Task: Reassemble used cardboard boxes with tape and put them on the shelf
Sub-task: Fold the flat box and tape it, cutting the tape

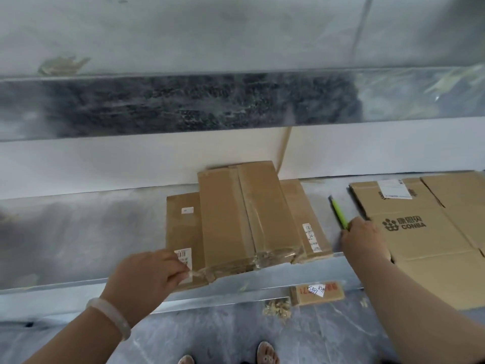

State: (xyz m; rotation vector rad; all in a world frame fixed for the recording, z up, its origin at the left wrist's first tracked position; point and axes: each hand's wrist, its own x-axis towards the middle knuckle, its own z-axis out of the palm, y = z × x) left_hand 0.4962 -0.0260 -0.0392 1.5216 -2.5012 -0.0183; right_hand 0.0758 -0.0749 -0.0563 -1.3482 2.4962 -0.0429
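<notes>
Our left hand (149, 271) reaches forward, back up, a pale bangle (110, 316) on its wrist, fingertips pinching a strip of clear tape (199, 270). Our right hand (364, 243) stretches out farther right, knuckles up, fingers curled round a slim green cutter (338, 212).

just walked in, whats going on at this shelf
A person stands at a metal shelf with flattened cardboard boxes lying on it. Their left hand pinches the taped near edge of the stack of flat boxes in the middle. The right hand grips the near end of a green tool, possibly a cutter, beside the flat CONBA box. No box is assembled yet; every one in view lies flat.
</notes>
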